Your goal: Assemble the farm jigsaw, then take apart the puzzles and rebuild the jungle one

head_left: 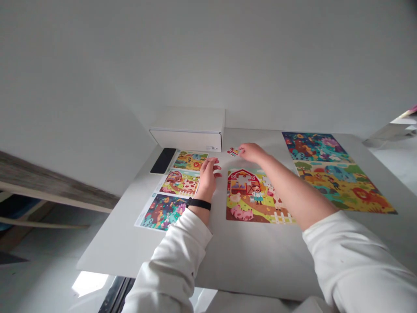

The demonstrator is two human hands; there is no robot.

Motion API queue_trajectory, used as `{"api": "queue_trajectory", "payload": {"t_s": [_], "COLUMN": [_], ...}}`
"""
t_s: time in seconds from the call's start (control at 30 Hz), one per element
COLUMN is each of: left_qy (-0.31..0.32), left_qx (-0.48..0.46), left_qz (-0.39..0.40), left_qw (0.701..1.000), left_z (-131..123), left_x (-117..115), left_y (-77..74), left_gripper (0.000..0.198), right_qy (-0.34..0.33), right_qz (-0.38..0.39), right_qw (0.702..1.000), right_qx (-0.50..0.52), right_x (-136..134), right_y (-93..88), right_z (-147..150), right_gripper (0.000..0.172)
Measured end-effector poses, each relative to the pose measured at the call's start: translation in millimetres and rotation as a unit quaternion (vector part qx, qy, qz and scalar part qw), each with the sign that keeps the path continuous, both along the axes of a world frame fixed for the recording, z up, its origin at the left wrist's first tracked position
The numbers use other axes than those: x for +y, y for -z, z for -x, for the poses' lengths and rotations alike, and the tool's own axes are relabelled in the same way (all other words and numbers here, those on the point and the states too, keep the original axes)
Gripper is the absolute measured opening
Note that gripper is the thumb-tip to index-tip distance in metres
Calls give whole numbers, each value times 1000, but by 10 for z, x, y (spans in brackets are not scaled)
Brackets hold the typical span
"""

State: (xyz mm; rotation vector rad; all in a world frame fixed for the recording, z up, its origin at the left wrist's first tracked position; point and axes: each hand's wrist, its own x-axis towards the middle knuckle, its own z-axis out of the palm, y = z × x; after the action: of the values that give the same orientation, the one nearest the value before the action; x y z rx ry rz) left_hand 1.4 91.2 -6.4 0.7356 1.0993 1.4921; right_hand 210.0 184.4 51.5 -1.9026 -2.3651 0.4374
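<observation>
My right hand [253, 153] reaches to the far side of the table, its fingers closed together at the edge of a small red and white jigsaw piece [232, 151]. Whether one or two pieces lie there is hard to tell. Below it lies the farm jigsaw puzzle [257, 208], with a red barn, a pig and a cow; a pale piece-shaped patch shows on the barn, and my right forearm covers its right side. My left hand [207, 176], with a black wristband, is held over the right edge of a picture sheet [153, 195], fingers apart and holding nothing.
A white box [189, 139] stands against the wall at the back. A black phone [163, 160] lies left of the picture sheet. To the right are two joined-up puzzles, a dark blue one [316, 147] and a yellow-green animal one [345, 187]. The table's left edge drops to the floor.
</observation>
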Motion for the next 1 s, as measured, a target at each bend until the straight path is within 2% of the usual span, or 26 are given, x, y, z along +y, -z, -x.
{"api": "queue_trajectory", "payload": {"t_s": [0.13, 0.27, 0.47, 0.6, 0.73, 0.83, 0.9, 1.0], "left_qy": [37, 62, 69, 68, 76, 85, 91, 103], "left_qx": [-4, -27, -26, -22, -18, -1, 25, 80], "left_qz": [-8, 5, 4, -5, -18, -25, -31, -60], "left_qw": [999, 998, 997, 997, 997, 996, 995, 990], "left_z": [-59, -82, -93, -83, -75, -85, -101, -132], "left_x": [-31, -62, -88, -86, -81, -87, -89, -84], "left_y": [-10, -12, -53, -55, -50, -54, -45, 1], "left_gripper": [32, 34, 35, 38, 39, 39, 39, 37], "right_qy": [3, -6, -34, -31, 28, 69, 87, 122], "right_qz": [-10, 20, 67, 75, 6, -34, -23, 23], "right_qw": [999, 996, 990, 993, 999, 977, 939, 853], "right_qx": [-38, -87, -118, -87, 38, 198, 332, 507], "right_x": [261, 429, 539, 530, 414, 211, 3, -398], "right_y": [80, 128, 69, 74, 124, 128, 118, 118], "right_z": [269, 419, 479, 447, 320, 137, -13, -227], "right_gripper": [43, 41, 39, 32, 16, 8, 11, 27]}}
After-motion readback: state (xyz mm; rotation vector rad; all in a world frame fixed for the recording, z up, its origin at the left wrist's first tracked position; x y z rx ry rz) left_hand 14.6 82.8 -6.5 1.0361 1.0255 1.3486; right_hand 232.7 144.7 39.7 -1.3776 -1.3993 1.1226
